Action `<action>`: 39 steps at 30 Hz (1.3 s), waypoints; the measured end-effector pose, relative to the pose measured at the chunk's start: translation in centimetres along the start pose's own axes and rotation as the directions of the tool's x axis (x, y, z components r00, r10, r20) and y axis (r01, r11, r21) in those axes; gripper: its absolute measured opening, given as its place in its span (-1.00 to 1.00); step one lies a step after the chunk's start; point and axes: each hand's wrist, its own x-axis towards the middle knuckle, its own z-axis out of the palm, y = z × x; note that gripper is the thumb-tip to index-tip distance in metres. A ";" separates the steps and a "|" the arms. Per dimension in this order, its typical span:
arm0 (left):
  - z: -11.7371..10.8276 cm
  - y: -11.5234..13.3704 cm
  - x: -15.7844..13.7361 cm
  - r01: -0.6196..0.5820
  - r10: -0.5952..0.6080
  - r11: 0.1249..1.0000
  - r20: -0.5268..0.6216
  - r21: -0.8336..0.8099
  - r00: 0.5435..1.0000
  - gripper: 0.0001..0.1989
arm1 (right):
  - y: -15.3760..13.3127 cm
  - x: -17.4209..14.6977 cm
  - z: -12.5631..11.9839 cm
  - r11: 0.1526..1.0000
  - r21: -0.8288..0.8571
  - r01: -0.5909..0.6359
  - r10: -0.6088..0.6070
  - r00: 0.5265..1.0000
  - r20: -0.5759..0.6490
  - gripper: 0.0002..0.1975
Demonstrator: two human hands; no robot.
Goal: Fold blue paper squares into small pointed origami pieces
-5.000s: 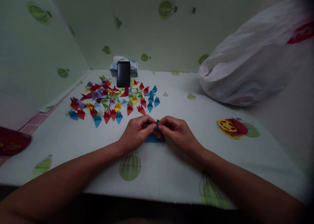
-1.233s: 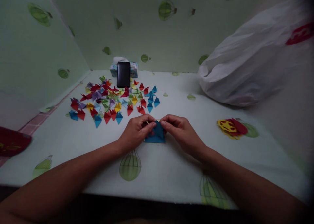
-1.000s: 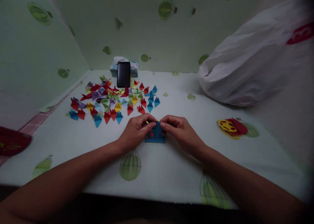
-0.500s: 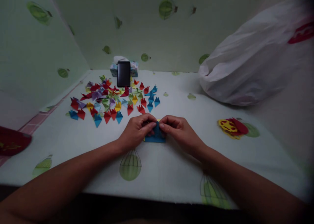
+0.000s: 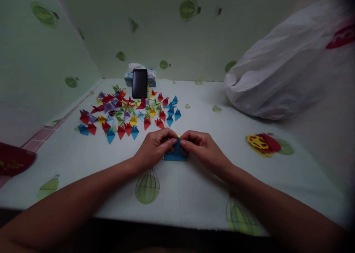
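A small sheet of blue paper [image 5: 175, 155] lies on the table in front of me, with yellow showing at its top and left edges. My left hand [image 5: 159, 144] pinches its upper left part between thumb and fingers. On the upper right part, my right hand [image 5: 198, 145] grips it the same way, close beside the left. The fingertips cover much of the sheet's upper half. Just beyond my left hand spread many folded paper pieces [image 5: 128, 128] in red, blue, yellow, green and purple, each with pointed tips.
A black phone [image 5: 139, 83] leans against a tissue box [image 5: 151, 77] behind the folded pieces. At the right lie yellow and red cut-outs [image 5: 260, 144]. A bulky white plastic bag [image 5: 277, 68] stands at the back right. A red object [image 5: 16, 159] sits at the left edge.
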 end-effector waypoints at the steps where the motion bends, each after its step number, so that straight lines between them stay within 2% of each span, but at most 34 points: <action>1: 0.0 0.0 0.0 0.003 -0.003 1.000 0.000 0.001 1.000 -0.92 | 0.0 0.0 0.0 1.000 0.004 0.000 0.000 1.000 0.000 -0.81; 10: -0.1 0.0 0.0 0.020 -0.020 1.000 0.001 0.000 1.000 -0.93 | -0.1 -0.1 0.0 1.000 -0.004 -0.005 0.005 1.000 -0.004 -0.84; 16: 0.1 0.0 0.0 0.023 -0.027 0.997 -0.044 -0.078 0.999 -0.90 | -0.3 -0.1 0.0 0.998 -0.062 0.016 -0.017 1.000 -0.009 -0.84; 22: 0.0 0.0 0.0 0.004 -0.004 1.000 -0.022 0.024 1.000 -0.88 | -0.1 -0.2 0.1 0.988 -0.141 0.064 -0.067 0.998 -0.017 -0.82; 39: 0.0 0.0 0.0 0.024 -0.024 1.000 0.002 0.018 1.000 -0.88 | 0.2 0.0 0.0 0.988 -0.131 0.087 -0.085 0.996 0.019 -0.82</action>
